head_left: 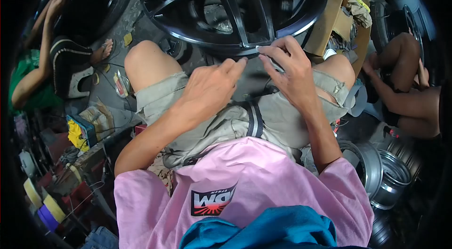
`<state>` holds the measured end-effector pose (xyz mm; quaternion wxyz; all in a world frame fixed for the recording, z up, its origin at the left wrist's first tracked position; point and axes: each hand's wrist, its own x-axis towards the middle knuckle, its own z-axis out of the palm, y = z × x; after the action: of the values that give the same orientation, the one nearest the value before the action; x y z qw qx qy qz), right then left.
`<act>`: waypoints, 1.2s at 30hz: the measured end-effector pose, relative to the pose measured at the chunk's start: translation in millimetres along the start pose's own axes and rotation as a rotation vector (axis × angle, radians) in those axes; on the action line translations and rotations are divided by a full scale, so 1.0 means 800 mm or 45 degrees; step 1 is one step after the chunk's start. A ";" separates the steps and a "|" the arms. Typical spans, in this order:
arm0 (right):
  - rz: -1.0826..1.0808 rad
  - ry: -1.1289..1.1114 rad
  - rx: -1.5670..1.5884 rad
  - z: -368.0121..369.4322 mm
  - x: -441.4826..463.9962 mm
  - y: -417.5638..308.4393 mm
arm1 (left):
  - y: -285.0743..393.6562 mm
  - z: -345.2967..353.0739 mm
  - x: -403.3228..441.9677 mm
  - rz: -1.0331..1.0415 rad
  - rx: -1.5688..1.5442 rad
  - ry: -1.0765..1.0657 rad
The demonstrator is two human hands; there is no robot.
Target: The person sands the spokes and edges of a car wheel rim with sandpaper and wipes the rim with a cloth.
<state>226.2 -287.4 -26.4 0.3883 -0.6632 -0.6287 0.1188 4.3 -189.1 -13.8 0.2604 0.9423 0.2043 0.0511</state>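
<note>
head | left hand (212,81), right hand (291,67): both curled by wheel (234,16) | hands' hold: can't tell

The single camera looked steeply down and forward from the wearer's head, close above the shirt (278,173), with the left hand (205,86) and right hand (289,70) mid-view and the wheel (233,13) farther off, cut by the top edge.

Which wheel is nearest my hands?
The black spoked wheel, top centre, just beyond your left hand and right hand; the silver wheels at lower right are farther off.
</note>
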 end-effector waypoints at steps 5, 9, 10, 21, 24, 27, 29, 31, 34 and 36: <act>-0.224 -0.251 -0.195 0.007 0.017 -0.003 | -0.026 0.002 -0.009 -0.119 -0.153 0.081; -0.244 -0.320 -0.263 0.009 0.022 0.001 | -0.039 0.030 -0.015 -0.165 -0.214 0.009; -0.267 -0.325 -0.253 0.010 0.024 0.001 | -0.043 0.037 -0.015 -0.157 -0.229 -0.005; -0.290 -0.442 -0.228 0.014 0.038 -0.011 | -0.051 0.046 -0.022 -0.196 -0.249 -0.091; -0.285 -0.459 -0.277 0.006 0.034 -0.005 | -0.054 0.049 -0.024 -0.167 -0.245 -0.049; -0.256 -0.513 -0.281 -0.002 0.036 -0.008 | -0.053 0.051 -0.024 -0.175 -0.222 -0.048; -0.275 -0.506 -0.271 0.006 0.041 -0.011 | -0.051 0.049 -0.024 -0.199 -0.227 -0.062; -0.292 -0.497 -0.249 0.009 0.040 -0.011 | -0.054 0.050 -0.025 -0.188 -0.233 -0.062; -0.242 -0.508 -0.297 0.002 0.037 -0.010 | -0.057 0.052 -0.027 -0.182 -0.232 -0.036; -0.225 -0.516 -0.293 -0.001 0.038 -0.018 | -0.056 0.053 -0.028 -0.181 -0.225 -0.028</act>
<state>221.6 -260.7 -6.5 0.1852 -0.6082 -0.7586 0.1427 -23.3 -183.5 -73.0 0.3475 0.8993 0.2625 0.0401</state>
